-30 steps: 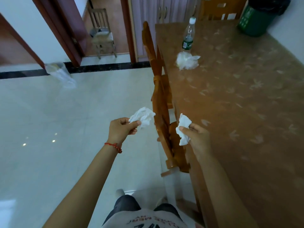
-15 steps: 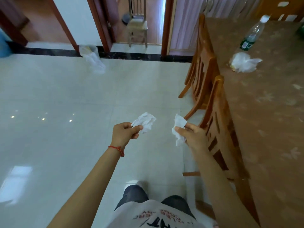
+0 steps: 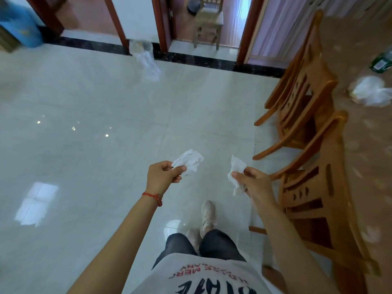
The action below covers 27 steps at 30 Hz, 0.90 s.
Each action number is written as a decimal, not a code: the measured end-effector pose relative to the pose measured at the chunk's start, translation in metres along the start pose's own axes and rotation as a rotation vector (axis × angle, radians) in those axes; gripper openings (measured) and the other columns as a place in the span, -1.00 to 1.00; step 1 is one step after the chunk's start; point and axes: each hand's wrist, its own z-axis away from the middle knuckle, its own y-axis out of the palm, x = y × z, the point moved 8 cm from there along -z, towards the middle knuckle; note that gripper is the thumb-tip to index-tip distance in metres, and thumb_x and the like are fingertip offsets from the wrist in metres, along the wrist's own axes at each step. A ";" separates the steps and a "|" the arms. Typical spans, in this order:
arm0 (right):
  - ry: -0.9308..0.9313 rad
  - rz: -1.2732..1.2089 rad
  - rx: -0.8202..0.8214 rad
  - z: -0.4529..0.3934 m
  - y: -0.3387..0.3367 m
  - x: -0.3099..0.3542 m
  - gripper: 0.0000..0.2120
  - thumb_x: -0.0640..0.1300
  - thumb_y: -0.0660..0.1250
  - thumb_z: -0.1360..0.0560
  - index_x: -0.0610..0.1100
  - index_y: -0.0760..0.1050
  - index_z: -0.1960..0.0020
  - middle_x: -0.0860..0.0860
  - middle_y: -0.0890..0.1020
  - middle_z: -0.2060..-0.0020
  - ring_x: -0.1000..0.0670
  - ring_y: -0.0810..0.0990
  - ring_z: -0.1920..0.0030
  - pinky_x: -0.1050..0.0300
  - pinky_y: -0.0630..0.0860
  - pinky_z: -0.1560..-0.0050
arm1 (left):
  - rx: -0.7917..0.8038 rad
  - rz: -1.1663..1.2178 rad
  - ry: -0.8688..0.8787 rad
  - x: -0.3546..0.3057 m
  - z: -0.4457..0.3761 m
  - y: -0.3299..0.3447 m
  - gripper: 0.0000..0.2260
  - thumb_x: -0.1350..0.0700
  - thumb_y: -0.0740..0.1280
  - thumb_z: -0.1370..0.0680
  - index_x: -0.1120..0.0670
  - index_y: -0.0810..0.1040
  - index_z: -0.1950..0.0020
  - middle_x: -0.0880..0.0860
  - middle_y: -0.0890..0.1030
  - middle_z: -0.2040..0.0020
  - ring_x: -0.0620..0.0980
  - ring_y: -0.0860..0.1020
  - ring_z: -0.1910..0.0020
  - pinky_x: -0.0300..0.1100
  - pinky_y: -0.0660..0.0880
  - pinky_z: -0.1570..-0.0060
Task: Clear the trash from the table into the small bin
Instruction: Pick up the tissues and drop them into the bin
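My left hand pinches a crumpled white tissue over the tiled floor. My right hand pinches a second crumpled tissue just left of the near chair. A small bin lined with a clear plastic bag stands on the floor at the far wall between two doorways. On the brown table at the right lie a crumpled white plastic bag and, cut by the frame edge, a bottle with a green label.
Two wooden chairs stand along the table's left side. Another chair sits in the far doorway. A blue object is at the far left. My feet are on the glossy pale floor.
The view has swung left, away from the table and toward the open floor and the bin. Both hands still hold their tissues, now over the floor instead of beside the table.
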 end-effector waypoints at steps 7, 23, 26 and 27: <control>-0.001 0.035 0.008 -0.057 0.008 0.032 -0.85 -0.29 0.45 -0.37 -0.11 0.54 0.31 -0.07 0.54 0.30 -0.01 0.49 0.28 0.18 0.43 0.25 | 0.000 -0.008 -0.014 -0.024 -0.057 0.021 -0.86 0.25 0.47 -0.36 0.29 0.54 0.23 0.13 0.51 0.40 -0.17 0.51 0.57 -0.34 0.55 0.38; -0.025 0.041 -0.042 -0.246 -0.003 0.162 -0.75 -0.25 0.46 -0.36 -0.40 0.54 0.07 -0.15 0.50 0.28 -0.04 0.42 0.29 0.19 0.36 0.31 | -0.014 0.024 -0.029 -0.139 -0.235 0.092 -0.86 0.22 0.46 -0.37 0.24 0.54 0.27 0.11 0.54 0.41 -0.18 0.53 0.55 -0.37 0.53 0.40; -0.026 0.053 -0.065 -0.276 0.006 0.185 -0.78 -0.24 0.45 -0.37 -0.34 0.57 0.06 -0.28 0.55 0.24 -0.02 0.45 0.30 0.17 0.39 0.28 | -0.018 0.032 -0.030 -0.159 -0.272 0.096 -0.85 0.21 0.47 -0.37 0.24 0.53 0.29 0.11 0.53 0.42 -0.16 0.52 0.55 -0.36 0.54 0.39; -0.030 0.054 -0.075 -0.288 0.010 0.195 -0.78 -0.24 0.45 -0.38 -0.34 0.57 0.04 -0.30 0.55 0.22 -0.01 0.46 0.30 0.17 0.39 0.28 | -0.013 0.039 -0.028 -0.166 -0.287 0.098 -0.84 0.22 0.47 -0.36 0.25 0.52 0.29 0.11 0.53 0.42 -0.16 0.52 0.55 -0.36 0.54 0.39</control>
